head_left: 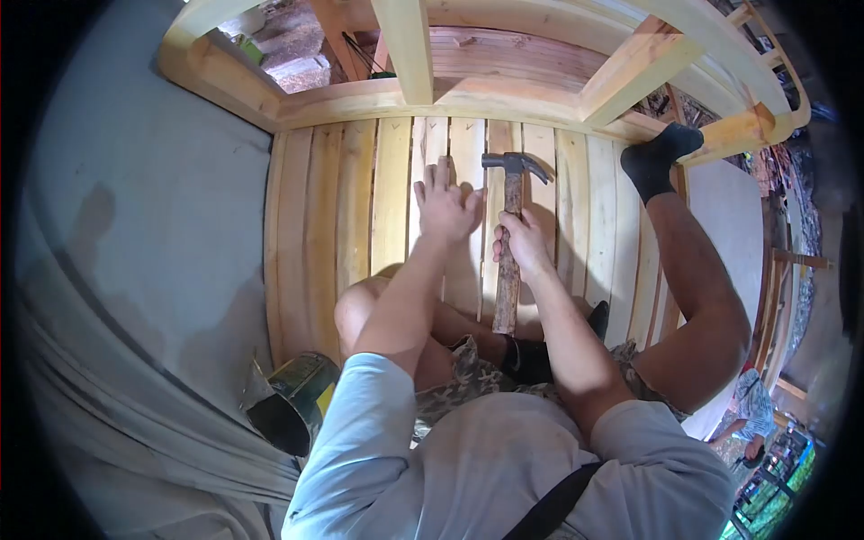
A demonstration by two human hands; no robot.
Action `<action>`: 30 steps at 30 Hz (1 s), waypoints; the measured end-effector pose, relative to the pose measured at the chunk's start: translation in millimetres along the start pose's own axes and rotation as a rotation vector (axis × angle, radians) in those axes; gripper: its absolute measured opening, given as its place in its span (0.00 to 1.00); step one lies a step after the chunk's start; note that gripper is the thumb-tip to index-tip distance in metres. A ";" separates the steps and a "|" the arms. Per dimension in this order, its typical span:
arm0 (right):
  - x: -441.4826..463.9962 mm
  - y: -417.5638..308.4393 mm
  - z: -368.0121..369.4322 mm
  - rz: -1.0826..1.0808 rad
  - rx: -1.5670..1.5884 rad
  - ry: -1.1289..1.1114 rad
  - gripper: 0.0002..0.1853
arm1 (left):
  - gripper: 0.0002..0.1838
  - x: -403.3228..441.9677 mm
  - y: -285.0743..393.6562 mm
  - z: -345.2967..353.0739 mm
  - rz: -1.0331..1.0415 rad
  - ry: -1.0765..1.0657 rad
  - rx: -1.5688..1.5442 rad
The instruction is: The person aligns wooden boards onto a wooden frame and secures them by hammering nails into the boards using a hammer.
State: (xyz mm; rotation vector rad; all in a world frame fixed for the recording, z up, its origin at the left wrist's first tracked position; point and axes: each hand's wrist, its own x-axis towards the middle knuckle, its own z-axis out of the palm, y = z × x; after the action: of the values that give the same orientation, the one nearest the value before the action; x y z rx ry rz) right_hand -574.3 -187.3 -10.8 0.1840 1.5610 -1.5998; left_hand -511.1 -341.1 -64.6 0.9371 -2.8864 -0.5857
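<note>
Planks (391, 198) run near to far before me. Hammer (511, 195) right of middle, head at far end. Tin (307, 385) near left. My right hand (525, 243) clenched round hammer handle; my left hand (447, 214) over planks, fingers spread.

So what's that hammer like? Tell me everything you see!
The hammer has a dark, metal-looking head with a curved claw pointing right, and a rough, brown, wooden-looking handle. The right hand grips the handle, head away from the person's body. Boards lie beneath; I can't tell whether it touches them.
</note>
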 end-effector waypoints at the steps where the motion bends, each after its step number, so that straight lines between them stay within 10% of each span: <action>1: 3.8 -2.3 -0.8 0.004 0.000 0.008 0.07 | 0.32 -0.3 13.6 -1.6 -0.060 -0.130 -0.047; 30: 36.3 5.2 23.8 -0.065 0.018 0.121 0.07 | 0.33 2.3 24.7 5.8 -0.097 -0.229 0.097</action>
State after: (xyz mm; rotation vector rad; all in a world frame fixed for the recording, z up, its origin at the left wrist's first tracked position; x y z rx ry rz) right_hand -582.4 -224.1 -33.0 0.2458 1.6603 -1.6808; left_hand -527.7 -322.1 -61.0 1.0967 -3.1105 -0.6015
